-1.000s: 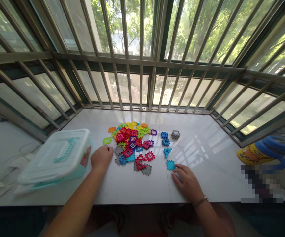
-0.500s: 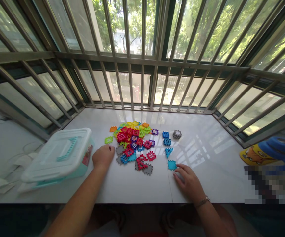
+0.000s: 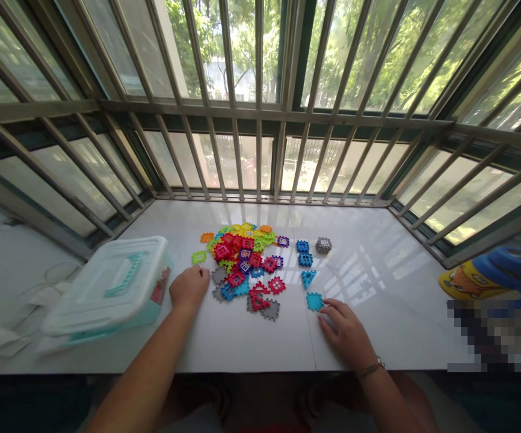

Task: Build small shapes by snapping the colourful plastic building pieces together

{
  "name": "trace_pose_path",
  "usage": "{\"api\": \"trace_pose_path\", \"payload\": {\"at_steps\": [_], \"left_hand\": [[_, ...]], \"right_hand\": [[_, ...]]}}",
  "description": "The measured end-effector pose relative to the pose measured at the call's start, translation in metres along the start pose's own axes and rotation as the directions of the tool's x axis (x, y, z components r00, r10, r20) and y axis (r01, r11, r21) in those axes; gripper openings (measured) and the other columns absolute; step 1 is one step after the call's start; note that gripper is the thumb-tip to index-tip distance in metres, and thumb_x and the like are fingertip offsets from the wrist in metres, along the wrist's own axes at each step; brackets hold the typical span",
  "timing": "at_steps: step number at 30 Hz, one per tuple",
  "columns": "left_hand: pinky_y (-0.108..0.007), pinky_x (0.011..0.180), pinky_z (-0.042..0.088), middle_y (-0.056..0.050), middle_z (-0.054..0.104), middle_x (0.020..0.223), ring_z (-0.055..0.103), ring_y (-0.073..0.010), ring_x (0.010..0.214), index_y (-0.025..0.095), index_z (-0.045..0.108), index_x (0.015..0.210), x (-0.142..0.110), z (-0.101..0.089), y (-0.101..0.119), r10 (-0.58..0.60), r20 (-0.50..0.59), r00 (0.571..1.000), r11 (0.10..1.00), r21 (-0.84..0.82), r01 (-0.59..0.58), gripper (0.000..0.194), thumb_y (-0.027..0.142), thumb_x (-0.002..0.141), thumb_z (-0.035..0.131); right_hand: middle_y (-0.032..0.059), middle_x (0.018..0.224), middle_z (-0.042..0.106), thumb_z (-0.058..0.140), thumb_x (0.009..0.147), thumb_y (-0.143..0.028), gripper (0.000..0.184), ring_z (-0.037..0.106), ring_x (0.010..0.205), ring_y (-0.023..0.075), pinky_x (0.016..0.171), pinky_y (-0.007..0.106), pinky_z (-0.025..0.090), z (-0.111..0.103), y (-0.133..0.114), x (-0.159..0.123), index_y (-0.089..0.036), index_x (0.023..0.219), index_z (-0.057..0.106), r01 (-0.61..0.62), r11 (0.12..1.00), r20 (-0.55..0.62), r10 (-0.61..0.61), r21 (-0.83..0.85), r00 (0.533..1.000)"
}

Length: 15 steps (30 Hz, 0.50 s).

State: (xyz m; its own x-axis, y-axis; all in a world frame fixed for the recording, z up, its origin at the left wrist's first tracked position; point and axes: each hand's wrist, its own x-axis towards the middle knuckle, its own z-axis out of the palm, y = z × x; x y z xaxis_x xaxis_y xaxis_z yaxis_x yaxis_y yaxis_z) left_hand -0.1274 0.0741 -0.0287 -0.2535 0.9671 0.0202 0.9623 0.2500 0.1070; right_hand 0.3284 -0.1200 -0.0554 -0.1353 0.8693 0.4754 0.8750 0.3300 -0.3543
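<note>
My left hand [image 3: 189, 286] rests as a closed fist on the white tabletop, just left of the mixed pile of plastic building tiles [image 3: 233, 245]. Nothing shows in that fist. My right hand [image 3: 342, 328] lies on the table with fingers apart, a fingertip touching the right edge of a light blue square tile [image 3: 314, 301]. Beyond that tile, a blue triangular tile [image 3: 308, 278] and two blue window tiles [image 3: 305, 260] form a column. To their right sits a small grey stack of tiles [image 3: 323, 245]. Red window tiles [image 3: 277, 284] and grey tiles [image 3: 270, 310] lie at the pile's near side.
A clear lidded box with a teal handle [image 3: 125, 273] stands at the left. A yellow and blue cup [image 3: 486, 276] is at the right edge, beside a pixelated dark object [image 3: 484, 337]. Barred windows [image 3: 260, 114] close off the table's far side.
Both hands and the tiles stay where they were. Only a slight shift of the camera view shows.
</note>
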Motion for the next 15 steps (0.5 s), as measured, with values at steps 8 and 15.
{"api": "trace_pose_path", "payload": {"at_steps": [8, 15], "left_hand": [[-0.037, 0.071, 0.047, -0.019, 0.082, 0.112, 0.077, -0.0349, 0.099, 0.019, 0.081, 0.109, 0.0004, 0.0001, 0.0003, -0.002, 0.000, 1.000, 1.000, 0.006, 0.002, 0.055, 0.044, 0.107, 0.032], [-0.037, 0.071, 0.046, -0.019, 0.082, 0.113, 0.077, -0.0342, 0.101, 0.018, 0.080, 0.109, 0.0003, 0.0001, 0.0004, 0.004, -0.006, 1.000, 1.000, 0.009, -0.004, 0.054, 0.043, 0.107, 0.032]], "right_hand": [[0.0114, 0.133, 0.074, 0.065, 0.107, -0.031, 0.013, 0.074, 0.122, 0.0319, 0.105, 0.051, 0.066, -0.0010, -0.0006, 0.0017, -0.028, 0.115, 0.076, 0.001, 1.000, -0.004, -0.001, 0.002, 1.000], [0.0110, 0.133, 0.075, 0.064, 0.108, -0.031, 0.014, 0.074, 0.123, 0.0311, 0.106, 0.049, 0.065, -0.0011, -0.0002, -0.0003, -0.028, 0.115, 0.076, -0.012, 1.000, -0.004, 0.012, 0.014, 1.000]]}}
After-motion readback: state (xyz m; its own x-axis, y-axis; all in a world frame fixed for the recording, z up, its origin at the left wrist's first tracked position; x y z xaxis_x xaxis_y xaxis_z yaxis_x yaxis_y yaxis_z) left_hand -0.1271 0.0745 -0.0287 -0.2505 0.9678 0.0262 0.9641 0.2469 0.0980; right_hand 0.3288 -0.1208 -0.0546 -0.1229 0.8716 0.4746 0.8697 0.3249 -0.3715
